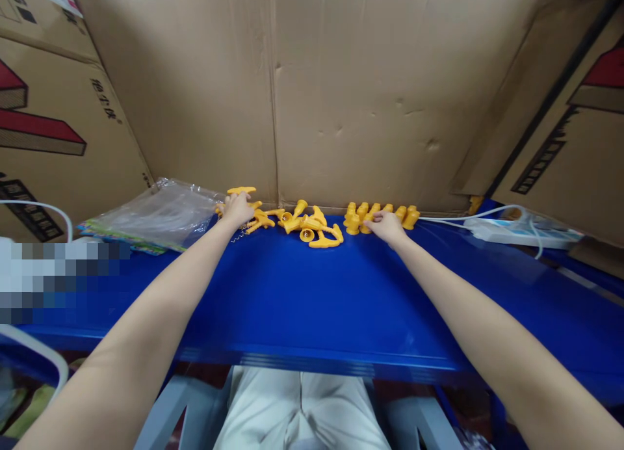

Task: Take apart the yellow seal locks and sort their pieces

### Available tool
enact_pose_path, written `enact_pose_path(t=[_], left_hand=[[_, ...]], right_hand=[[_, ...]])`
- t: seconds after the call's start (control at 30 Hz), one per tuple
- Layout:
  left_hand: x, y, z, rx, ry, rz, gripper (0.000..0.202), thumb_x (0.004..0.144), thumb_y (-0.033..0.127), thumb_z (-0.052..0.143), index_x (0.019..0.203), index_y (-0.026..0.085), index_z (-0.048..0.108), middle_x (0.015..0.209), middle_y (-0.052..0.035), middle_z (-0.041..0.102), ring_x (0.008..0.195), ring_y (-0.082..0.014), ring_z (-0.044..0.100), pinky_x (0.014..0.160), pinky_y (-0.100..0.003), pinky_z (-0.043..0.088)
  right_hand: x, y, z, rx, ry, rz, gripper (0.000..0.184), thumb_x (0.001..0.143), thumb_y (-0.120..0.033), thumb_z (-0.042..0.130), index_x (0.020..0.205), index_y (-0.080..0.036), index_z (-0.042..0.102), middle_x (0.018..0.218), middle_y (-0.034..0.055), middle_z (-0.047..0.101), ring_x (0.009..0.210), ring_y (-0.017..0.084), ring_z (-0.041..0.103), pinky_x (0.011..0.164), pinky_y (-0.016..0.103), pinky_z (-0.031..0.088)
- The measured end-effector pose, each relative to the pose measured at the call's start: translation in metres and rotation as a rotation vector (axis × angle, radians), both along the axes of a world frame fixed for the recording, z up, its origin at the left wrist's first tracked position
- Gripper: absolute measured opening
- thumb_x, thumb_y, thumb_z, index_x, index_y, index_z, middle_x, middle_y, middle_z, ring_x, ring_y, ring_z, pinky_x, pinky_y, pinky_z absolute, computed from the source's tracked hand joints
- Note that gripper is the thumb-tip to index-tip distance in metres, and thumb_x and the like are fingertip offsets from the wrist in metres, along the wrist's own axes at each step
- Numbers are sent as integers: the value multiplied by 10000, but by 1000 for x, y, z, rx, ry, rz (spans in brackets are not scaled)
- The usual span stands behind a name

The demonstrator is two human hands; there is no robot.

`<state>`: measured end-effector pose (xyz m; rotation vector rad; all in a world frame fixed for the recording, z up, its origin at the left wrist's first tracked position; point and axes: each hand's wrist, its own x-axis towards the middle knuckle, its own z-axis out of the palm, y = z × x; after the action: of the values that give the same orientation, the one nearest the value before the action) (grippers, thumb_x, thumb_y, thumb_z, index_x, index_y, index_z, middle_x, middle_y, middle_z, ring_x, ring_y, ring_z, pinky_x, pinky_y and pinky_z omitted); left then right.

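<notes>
My left hand (236,211) is at the left end of a loose pile, its fingers closed around yellow plastic and partly hidden. A yellow T-shaped plastic piece (241,190) sticks up just above it. Beside it lie yellow branching pieces (262,221) with a thin bead chain (240,233). Farther right are yellow cone-ended pieces (292,221) and a yellow anchor-shaped piece (325,240). My right hand (389,227) reaches into a group of upright yellow bottle-shaped pieces (351,222), thumb and fingers closed on one in front; the fingertips partly cover it.
Clear plastic bags (160,209) lie left on the blue table (312,294). A tall cardboard sheet (351,99) stands behind, with printed cartons (43,138) at the left. At the right sits a white power strip (517,232) with cables. The table's front edge is above my lap.
</notes>
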<state>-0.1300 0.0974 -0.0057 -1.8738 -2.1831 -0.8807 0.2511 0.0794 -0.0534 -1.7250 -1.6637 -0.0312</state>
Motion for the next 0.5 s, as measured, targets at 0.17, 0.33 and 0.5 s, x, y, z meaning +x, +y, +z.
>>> enact_pose_path(t=[0.17,0.33,0.5], left_hand=[[-1,1,-6,-78,33,4,426,752,320,555,1165,222,591,1217,-168,555,1166,-376,463,920,-553,383],[4,-3,-7,-72,31,-9,442,782,363,517,1196,217,575,1251,-180,529,1207,-392,428,953,-570,351],[23,-16,0,49,-2,-78,392,819,293,476,1201,233,543,1286,-150,514,1231,-355,409,980,-565,329]], right_hand=[[-12,-14,14,-8,145,-52,291,792,-205,562,1053,-80,592,1046,204,641,978,285,608,808,359,454],[-33,-25,18,243,18,77,191,792,-185,485,965,-163,563,1016,150,635,942,267,604,791,399,459],[-57,-30,8,224,-174,409,241,826,-235,480,1020,-142,589,1033,144,655,984,258,605,852,407,458]])
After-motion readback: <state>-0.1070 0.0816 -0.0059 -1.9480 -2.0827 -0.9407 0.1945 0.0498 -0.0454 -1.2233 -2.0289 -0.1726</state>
